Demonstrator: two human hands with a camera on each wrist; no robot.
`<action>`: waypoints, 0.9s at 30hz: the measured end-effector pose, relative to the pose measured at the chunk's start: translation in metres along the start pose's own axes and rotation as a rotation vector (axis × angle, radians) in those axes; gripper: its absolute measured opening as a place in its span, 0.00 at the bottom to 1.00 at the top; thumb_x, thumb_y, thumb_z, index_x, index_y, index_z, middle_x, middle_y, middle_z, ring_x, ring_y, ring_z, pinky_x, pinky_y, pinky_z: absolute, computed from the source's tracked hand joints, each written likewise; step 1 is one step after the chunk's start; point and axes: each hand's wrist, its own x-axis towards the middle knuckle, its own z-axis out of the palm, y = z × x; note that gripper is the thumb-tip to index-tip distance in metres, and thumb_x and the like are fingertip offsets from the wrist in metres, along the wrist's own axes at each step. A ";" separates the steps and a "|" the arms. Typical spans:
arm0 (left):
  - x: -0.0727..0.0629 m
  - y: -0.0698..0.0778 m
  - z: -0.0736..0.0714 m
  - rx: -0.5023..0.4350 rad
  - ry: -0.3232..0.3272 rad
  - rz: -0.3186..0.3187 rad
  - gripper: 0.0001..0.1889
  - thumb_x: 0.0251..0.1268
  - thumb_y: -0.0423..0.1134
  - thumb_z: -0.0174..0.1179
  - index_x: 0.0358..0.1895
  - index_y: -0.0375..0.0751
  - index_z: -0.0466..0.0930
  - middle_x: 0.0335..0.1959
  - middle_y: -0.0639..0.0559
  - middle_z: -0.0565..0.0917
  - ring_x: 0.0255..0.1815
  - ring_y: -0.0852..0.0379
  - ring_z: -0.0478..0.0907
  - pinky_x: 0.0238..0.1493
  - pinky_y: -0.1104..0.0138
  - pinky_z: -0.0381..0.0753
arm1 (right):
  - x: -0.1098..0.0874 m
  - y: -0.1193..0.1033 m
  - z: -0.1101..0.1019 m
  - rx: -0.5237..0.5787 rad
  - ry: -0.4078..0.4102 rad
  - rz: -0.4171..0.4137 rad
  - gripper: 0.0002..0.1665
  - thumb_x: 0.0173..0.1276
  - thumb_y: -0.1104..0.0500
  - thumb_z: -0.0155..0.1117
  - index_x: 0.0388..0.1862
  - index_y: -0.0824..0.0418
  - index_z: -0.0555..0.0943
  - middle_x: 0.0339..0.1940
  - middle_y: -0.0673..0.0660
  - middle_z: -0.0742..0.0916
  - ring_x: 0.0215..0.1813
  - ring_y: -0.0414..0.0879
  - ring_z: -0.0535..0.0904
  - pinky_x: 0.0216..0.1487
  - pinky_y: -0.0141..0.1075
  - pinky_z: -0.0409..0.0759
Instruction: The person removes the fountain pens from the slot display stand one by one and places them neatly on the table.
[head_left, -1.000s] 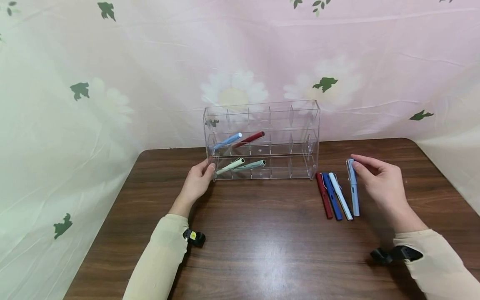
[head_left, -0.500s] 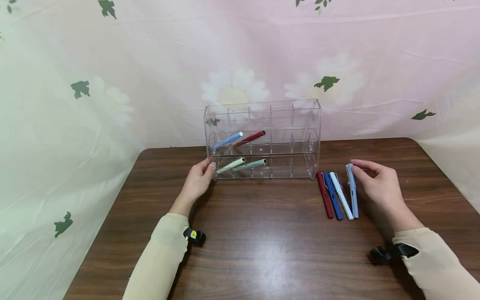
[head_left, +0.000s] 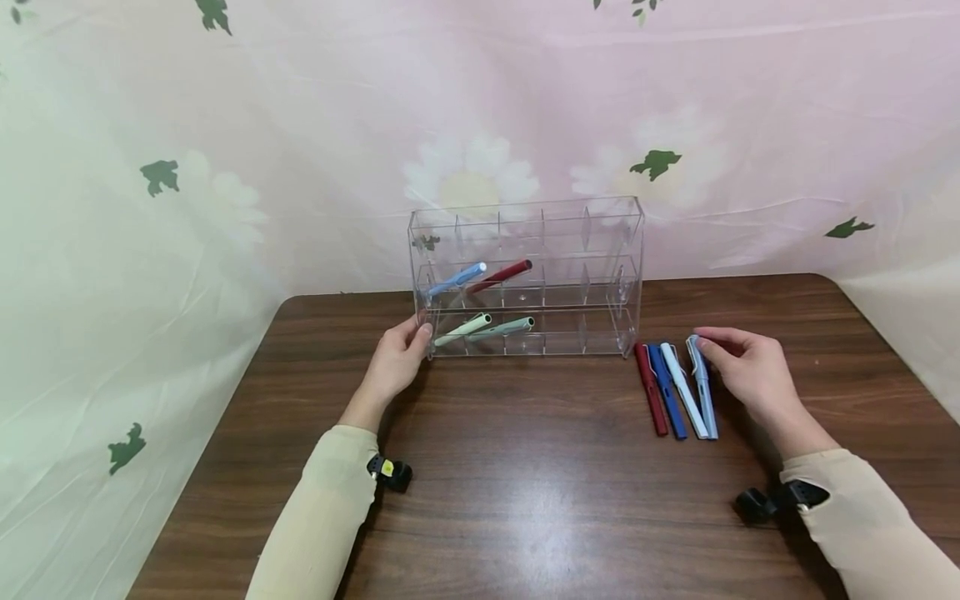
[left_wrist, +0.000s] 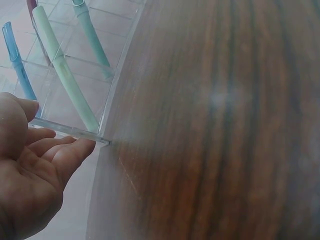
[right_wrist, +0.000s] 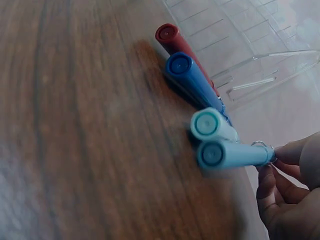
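Left hand: the forearm runs forward and inward, and the hand grips the left end of the clear rack, its side wall pinched between thumb and fingers. Right of these fingers, in the lower tier, a pale green pen and then a teal pen lean to the right; above them, in the middle tier, a sky-blue pen and a maroon pen lean likewise. Right hand: the forearm slants forward and to the left over the table. Left of its fingers lie, in order, a red pen, a dark blue pen and a white pen. Thumb and fingertips pinch a grey-blue pen at its clip end; its other end points back toward the person, just beside the white pen; contact there cannot be told.
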 end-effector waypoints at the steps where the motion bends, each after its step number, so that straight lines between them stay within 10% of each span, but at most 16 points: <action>1: 0.000 0.000 0.000 -0.001 -0.002 -0.002 0.26 0.90 0.43 0.50 0.80 0.35 0.70 0.73 0.34 0.81 0.67 0.39 0.82 0.73 0.44 0.80 | 0.001 0.000 0.000 -0.002 -0.008 0.000 0.28 0.87 0.46 0.58 0.69 0.65 0.84 0.61 0.69 0.87 0.39 0.33 0.75 0.32 0.26 0.78; 27: 0.001 0.000 0.000 0.035 0.004 0.010 0.26 0.90 0.44 0.50 0.80 0.35 0.71 0.70 0.35 0.83 0.64 0.43 0.82 0.72 0.45 0.80 | 0.005 0.008 0.003 -0.196 -0.045 -0.174 0.20 0.85 0.53 0.61 0.61 0.68 0.87 0.52 0.73 0.90 0.40 0.48 0.77 0.33 0.30 0.71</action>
